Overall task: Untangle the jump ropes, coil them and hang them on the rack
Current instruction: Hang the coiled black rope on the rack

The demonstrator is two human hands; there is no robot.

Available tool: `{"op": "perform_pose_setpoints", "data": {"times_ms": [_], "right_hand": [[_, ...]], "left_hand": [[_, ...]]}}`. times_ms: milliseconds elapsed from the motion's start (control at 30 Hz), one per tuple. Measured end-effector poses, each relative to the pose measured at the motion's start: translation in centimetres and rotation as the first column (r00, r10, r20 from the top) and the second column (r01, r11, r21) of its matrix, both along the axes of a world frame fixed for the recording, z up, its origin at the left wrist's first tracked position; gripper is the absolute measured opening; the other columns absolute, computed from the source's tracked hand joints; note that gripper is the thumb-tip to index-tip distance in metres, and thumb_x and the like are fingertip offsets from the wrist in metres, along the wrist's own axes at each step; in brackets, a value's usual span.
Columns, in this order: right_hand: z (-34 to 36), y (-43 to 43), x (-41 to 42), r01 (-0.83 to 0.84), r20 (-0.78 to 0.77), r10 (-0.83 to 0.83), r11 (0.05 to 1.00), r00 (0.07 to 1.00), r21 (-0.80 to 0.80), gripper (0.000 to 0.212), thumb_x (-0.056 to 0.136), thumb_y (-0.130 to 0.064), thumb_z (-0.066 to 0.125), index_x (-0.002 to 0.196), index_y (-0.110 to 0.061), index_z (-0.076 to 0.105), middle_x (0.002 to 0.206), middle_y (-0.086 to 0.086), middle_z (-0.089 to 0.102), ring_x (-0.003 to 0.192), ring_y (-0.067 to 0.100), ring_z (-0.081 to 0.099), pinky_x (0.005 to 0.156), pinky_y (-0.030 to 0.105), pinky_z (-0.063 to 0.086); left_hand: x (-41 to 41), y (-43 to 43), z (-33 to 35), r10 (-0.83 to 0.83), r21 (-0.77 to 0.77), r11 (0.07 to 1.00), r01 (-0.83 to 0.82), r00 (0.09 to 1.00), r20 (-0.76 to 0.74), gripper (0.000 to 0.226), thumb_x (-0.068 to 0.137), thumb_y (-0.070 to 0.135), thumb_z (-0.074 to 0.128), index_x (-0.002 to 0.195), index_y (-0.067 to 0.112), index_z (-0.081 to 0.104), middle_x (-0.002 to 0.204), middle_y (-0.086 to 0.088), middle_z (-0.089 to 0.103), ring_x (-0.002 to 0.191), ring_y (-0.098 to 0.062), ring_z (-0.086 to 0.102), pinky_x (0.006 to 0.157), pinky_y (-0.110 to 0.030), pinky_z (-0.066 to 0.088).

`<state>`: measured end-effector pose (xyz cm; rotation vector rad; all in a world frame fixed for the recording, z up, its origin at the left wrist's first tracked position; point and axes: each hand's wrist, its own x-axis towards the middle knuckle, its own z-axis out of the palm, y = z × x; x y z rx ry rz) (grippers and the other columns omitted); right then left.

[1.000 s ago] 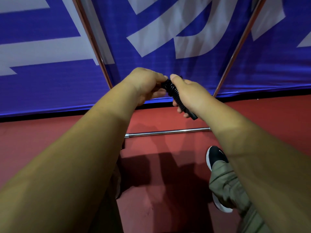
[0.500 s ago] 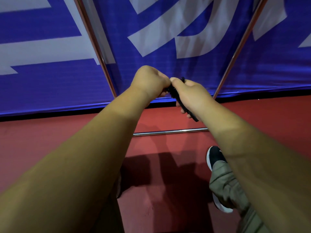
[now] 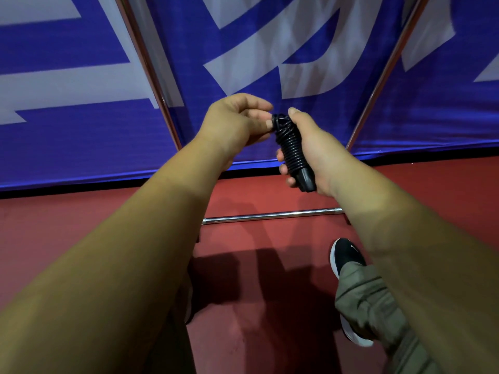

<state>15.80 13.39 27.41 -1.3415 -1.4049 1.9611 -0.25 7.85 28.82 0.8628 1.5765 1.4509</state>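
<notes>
Gripping coiled black jump rope (image 3: 293, 147): right hand (image 3: 317, 149), fingers curled round bundle. Left hand (image 3: 232, 122) just beside, curled, fingertips pinching rope's top end. Metal bar (image 3: 270, 215) on red floor (image 3: 54, 225) below both hands.

No legible text. Blue banner (image 3: 337, 122): large white strokes, cropped, unreadable. Black shoe (image 3: 345, 255): small white mark, indistinct.

Red floor (image 3: 40, 217) — chrome bar (image 3: 270, 215), shoe (image 3: 347, 256)

Left hand (image 3: 237, 122) beside right hand (image 3: 314, 148), fingers curled
</notes>
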Motion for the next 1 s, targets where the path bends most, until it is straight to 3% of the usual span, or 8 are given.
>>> {"op": "perform_pose_setpoints", "data": {"times_ms": [167, 333, 467, 667, 767, 867, 1000], "right_hand": [[0.0, -0.1, 0.1, -0.044, 0.049, 0.042, 0.997, 0.998, 0.057, 0.052, 0.097, -0.073, 0.053, 0.115, -0.027, 0.071, 0.079, 0.008, 0.071, 0.06, 0.027, 0.064, 0.056, 0.035, 0.052], [-0.3, -0.1, 0.2, -0.05, 0.075, 0.044, 0.995, 0.996, 0.085, 0.059, 0.096, -0.077, 0.052, 0.12, -0.026, 0.068, 0.082, 0.009, 0.07, 0.059, 0.026, 0.065, 0.057, 0.036, 0.052], [-0.2, -0.3, 0.3, -0.056, 0.062, 0.048, 0.988, 0.997, 0.146, 0.064, 0.094, -0.083, 0.048, 0.119, -0.028, 0.067, 0.081, 0.006, 0.073, 0.061, 0.024, 0.067, 0.057, 0.037, 0.054], [0.0, -0.5, 0.2, -0.063, 0.102, 0.032, 0.944, 0.994, 0.324, 0.045, 0.099, -0.074, 0.053, 0.105, -0.031, 0.065, 0.083, 0.007, 0.073, 0.058, 0.02, 0.065, 0.054, 0.035, 0.053], [0.0, -0.3, 0.5, -0.144, 0.113, 0.106, 0.896, 0.988, 0.421, 0.023, 0.098, -0.061, 0.066, 0.112, -0.043, 0.063, 0.081, 0.003, 0.071, 0.059, 0.016, 0.065, 0.053, 0.035, 0.055], [-0.1, 0.1, 1.1, -0.284, 0.209, 0.205, 0.823, 0.956, 0.492, 0.035, 0.093, -0.043, 0.076, 0.121, -0.05, 0.058, 0.079, -0.002, 0.065, 0.062, 0.016, 0.065, 0.055, 0.04, 0.061], [-0.1, -0.1, 1.0, -0.347, 0.387, 0.114, 0.713, 0.915, 0.61, 0.041, 0.088, -0.041, 0.077, 0.12, -0.053, 0.054, 0.076, -0.006, 0.063, 0.06, 0.02, 0.065, 0.055, 0.041, 0.058]], "left_hand": [[-0.2, -0.2, -0.2, -0.031, -0.01, 0.999, 0.03, 0.996, -0.081, 0.026, 0.09, -0.012, 0.071, 0.113, 0.001, 0.069, 0.091, -0.013, 0.073, 0.086, -0.023, 0.075, 0.083, -0.035, 0.065], [0.0, 0.0, -0.3, -0.046, -0.022, 0.999, 0.043, 0.986, -0.158, 0.031, 0.089, -0.011, 0.071, 0.116, 0.003, 0.066, 0.094, -0.013, 0.074, 0.084, -0.023, 0.076, 0.081, -0.033, 0.064], [0.3, 0.4, -0.2, 0.001, -0.05, 0.999, -0.006, 0.996, -0.092, 0.032, 0.087, -0.006, 0.07, 0.116, 0.005, 0.067, 0.091, -0.01, 0.074, 0.079, -0.019, 0.075, 0.073, -0.028, 0.059], [0.4, 0.7, 0.2, 0.044, -0.167, 0.985, -0.05, 0.998, -0.039, 0.005, 0.087, 0.0, 0.071, 0.089, 0.004, 0.072, 0.081, -0.017, 0.067, 0.077, -0.026, 0.062, 0.07, -0.031, 0.057], [-0.2, 0.5, 0.4, 0.022, -0.189, 0.982, -0.027, 0.999, -0.029, 0.011, 0.088, 0.0, 0.071, 0.098, 0.0, 0.075, 0.086, -0.015, 0.068, 0.079, -0.023, 0.064, 0.07, -0.027, 0.059], [-0.6, 0.2, 0.5, -0.009, -0.256, 0.966, -0.023, 0.992, -0.123, 0.015, 0.089, 0.001, 0.067, 0.103, -0.001, 0.074, 0.086, -0.013, 0.07, 0.078, -0.023, 0.066, 0.074, -0.03, 0.064], [-0.5, -0.1, 0.6, -0.132, -0.406, 0.913, -0.031, 0.921, -0.367, 0.024, 0.082, 0.005, 0.062, 0.101, -0.006, 0.073, 0.074, -0.012, 0.066, 0.067, -0.025, 0.063, 0.074, -0.039, 0.066]]}}
